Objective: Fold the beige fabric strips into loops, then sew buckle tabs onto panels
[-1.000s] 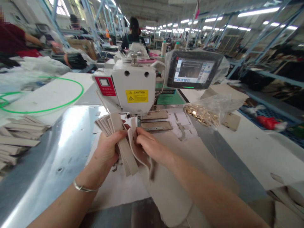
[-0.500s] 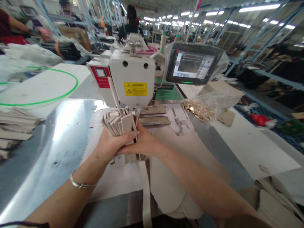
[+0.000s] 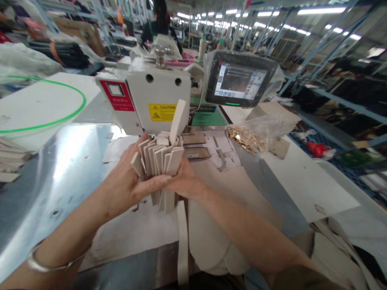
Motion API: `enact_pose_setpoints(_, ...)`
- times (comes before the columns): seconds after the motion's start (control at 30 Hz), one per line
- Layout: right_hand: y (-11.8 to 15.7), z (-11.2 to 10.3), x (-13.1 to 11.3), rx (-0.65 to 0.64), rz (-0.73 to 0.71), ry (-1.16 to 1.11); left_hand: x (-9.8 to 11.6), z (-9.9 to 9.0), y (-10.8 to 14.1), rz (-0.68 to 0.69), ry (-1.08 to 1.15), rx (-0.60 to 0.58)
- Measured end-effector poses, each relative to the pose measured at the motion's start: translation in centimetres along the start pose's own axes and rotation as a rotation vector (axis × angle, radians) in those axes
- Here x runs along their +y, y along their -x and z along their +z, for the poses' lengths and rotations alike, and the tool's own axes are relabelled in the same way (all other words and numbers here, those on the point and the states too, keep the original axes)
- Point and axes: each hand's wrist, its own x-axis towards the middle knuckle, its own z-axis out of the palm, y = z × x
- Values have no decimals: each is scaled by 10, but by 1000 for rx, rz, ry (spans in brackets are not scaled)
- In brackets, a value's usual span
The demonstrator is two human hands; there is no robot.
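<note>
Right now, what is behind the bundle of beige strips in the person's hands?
Behind the beige strips stands the white sewing machine head with its yellow caution label; the strips hide its lower end and needle.

Your left hand [image 3: 127,189] and right hand [image 3: 184,181] squeeze a fanned bundle of beige strips [image 3: 160,161] just in front of the sewing machine head [image 3: 157,100].

A touchscreen [image 3: 240,78] stands right of the sewing machine [image 3: 160,100], behind a plastic bag [image 3: 246,139].

Sewing machine [image 3: 160,100]; bagged brass fittings [image 3: 245,139]
</note>
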Motion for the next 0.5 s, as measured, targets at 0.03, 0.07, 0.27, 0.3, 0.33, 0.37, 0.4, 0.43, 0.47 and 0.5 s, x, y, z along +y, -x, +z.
enact_pose_setpoints(0.03, 0, 0, -1, 3, -1, -15, -1, -3, 2, -7, -33, 17)
enact_pose_setpoints(0.07, -1, 0, -1, 2, 6, -31, -2, -4, 3, -9, -52, 4)
enact_pose_setpoints(0.27, -4, -1, 4, 44, 84, -28, 1, 0, 11, -1, -59, -87)
enact_pose_setpoints(0.3, -3, -2, 4, 44, 74, -7, 2, -1, 15, -22, -66, -30)
enact_pose_setpoints(0.33, -3, -3, 4, 48, 60, 8, 5, -3, 20, -48, -86, 50)
enact_pose_setpoints(0.37, -2, -5, 4, 58, 47, 19, 8, -6, 25, -65, -113, 145)
enact_pose_setpoints(0.4, -2, -6, 3, 66, 43, 29, 12, -10, 31, -56, -132, 226)
enact_pose_setpoints(0.43, -2, -8, 3, 74, 44, 38, 17, -13, 37, -16, -136, 261)
enact_pose_setpoints(0.47, -2, -9, 2, 77, 51, 42, 23, -16, 42, 67, -116, 211)
enact_pose_setpoints(0.5, -2, -11, 2, 78, 60, 42, 29, -17, 46, 164, -71, 82)
